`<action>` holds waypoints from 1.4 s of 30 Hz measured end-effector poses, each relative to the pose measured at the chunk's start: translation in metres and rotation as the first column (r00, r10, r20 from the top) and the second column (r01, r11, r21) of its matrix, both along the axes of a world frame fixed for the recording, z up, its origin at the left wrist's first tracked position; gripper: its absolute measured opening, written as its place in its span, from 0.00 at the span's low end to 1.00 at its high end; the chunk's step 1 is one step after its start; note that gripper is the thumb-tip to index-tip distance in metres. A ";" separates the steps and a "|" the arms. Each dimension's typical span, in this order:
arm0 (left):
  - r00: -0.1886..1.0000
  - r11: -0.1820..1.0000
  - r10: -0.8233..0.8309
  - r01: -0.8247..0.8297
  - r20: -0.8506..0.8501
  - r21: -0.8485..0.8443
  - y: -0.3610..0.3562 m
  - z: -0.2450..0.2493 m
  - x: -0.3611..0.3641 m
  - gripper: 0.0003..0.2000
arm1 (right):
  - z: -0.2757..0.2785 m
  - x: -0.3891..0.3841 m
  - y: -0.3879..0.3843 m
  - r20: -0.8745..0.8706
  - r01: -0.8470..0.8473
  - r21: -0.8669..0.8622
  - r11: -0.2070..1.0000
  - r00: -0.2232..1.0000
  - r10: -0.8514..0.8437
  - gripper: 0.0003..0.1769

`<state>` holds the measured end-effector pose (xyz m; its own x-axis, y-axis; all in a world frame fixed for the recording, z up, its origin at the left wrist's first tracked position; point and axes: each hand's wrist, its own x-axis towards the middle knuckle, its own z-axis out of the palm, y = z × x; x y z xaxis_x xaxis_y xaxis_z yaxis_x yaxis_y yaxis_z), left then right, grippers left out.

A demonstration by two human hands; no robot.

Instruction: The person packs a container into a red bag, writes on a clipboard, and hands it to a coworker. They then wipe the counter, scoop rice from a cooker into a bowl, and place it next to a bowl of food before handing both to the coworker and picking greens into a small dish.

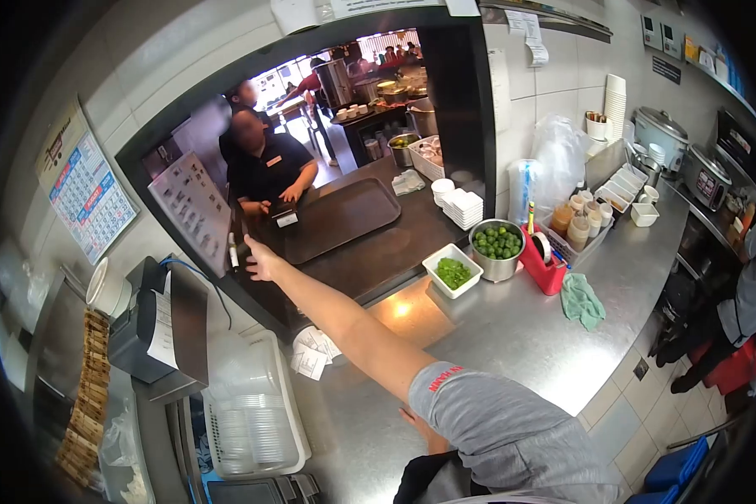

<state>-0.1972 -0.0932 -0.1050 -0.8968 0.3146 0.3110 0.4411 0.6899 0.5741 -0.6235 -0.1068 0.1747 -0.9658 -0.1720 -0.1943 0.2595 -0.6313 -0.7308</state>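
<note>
My right hand (pixel 265 259) reaches across to the left side of the serving hatch, fingers apart and nothing in them. Just beyond its fingertips a white-and-black marker (pixel 233 252) stands against the edge of a sheet-covered board (pixel 191 197). My left hand (pixel 428 433) rests low by the counter edge, partly hidden under my right sleeve; its visible fingers look stretched out. A dark brown tray (pixel 344 220) lies on the hatch ledge, beyond my right forearm. Beside the tray is a small dark holder with a white label (pixel 286 220), close to a co-worker's hands.
Two people in dark shirts stand beyond the hatch. On the steel counter (pixel 512 353) are a tub of chopped greens (pixel 454 273), a pot of green limes (pixel 497 244), a red tape dispenser (pixel 544 262) and a green cloth (pixel 582 301). Plastic containers fill a white basket (pixel 298 420).
</note>
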 end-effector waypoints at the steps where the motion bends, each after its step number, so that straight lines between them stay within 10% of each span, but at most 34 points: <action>1: 1.000 1.000 0.003 -0.003 -0.005 -0.003 0.001 0.001 0.000 0.22 | 0.003 0.030 0.011 -0.136 0.019 0.144 0.989 0.991 0.000 0.40; 3: 1.000 1.000 0.011 -0.011 -0.009 -0.002 0.002 0.006 0.001 0.22 | -0.012 0.071 0.033 -0.379 0.168 0.330 0.929 0.925 -0.033 0.37; 5: 0.999 0.999 0.030 -0.031 0.011 0.031 0.005 0.012 0.005 0.22 | -0.034 0.138 0.091 -0.594 -0.064 0.375 0.925 0.749 0.293 0.33; 8: 0.998 0.996 0.063 -0.063 0.000 0.055 0.008 0.012 0.006 0.20 | -0.070 0.268 0.212 -0.513 -0.226 0.695 0.683 0.509 0.691 0.23; 11: 0.996 0.996 0.083 -0.081 -0.041 0.030 0.012 0.010 0.008 0.18 | -0.136 0.402 0.358 -0.190 -0.059 0.602 0.796 0.958 0.215 0.18; 13: 0.997 0.997 0.075 -0.075 -0.035 0.006 0.011 0.006 0.006 0.19 | -0.197 0.467 0.449 -0.351 0.324 0.936 -0.135 0.882 -0.314 0.13; 15: 0.997 0.997 0.070 -0.069 -0.038 0.026 0.011 0.003 0.005 0.17 | -0.202 0.537 0.469 -0.401 0.035 0.815 -0.578 0.753 -0.521 0.13; 20: 0.992 0.973 0.068 -0.091 0.110 0.212 0.049 0.039 0.018 0.14 | -0.291 0.584 0.486 -0.556 0.279 0.689 -0.669 0.796 -0.241 0.20; 22: 0.988 0.971 -0.151 0.144 0.023 0.190 0.106 0.069 0.041 0.13 | -0.275 0.595 0.471 -0.559 0.339 0.739 -0.582 0.791 -0.248 0.19; 27: 0.824 0.822 -0.558 0.565 -0.099 0.072 0.286 0.059 0.107 0.16 | -0.281 0.622 0.481 -0.534 0.565 0.825 0.038 0.799 -0.275 0.06; 31: 0.782 0.789 -0.612 0.591 0.120 0.171 0.367 0.028 0.137 0.13 | -0.268 0.646 0.513 -0.299 0.521 0.743 0.421 0.820 -0.488 0.10; 36: 0.783 0.911 -0.412 0.359 0.466 0.202 0.405 0.057 0.163 0.10 | -0.220 0.662 0.560 -0.381 0.622 0.695 0.361 0.744 -0.549 0.16; 38: 0.871 0.849 -0.492 0.479 0.002 0.224 0.404 0.054 0.158 0.18 | -0.214 0.664 0.571 -0.435 0.653 0.691 0.312 0.719 -0.542 0.12; 41: 0.891 0.851 -0.397 0.267 0.221 0.452 0.374 0.082 0.157 0.25 | -0.193 0.666 0.569 -0.715 0.755 0.656 0.006 0.624 -0.315 0.08; 42: 0.880 0.818 -0.379 0.174 0.285 0.548 0.361 0.065 0.146 0.25 | -0.202 0.667 0.574 -0.636 0.641 0.767 -0.010 0.758 -0.144 0.07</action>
<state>-0.0510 0.2675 -0.0396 -0.8718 0.4627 0.1609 0.2553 0.1488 0.9553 0.0436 0.4669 -0.0273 -0.8200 0.3328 0.4657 -0.1228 0.6924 -0.7110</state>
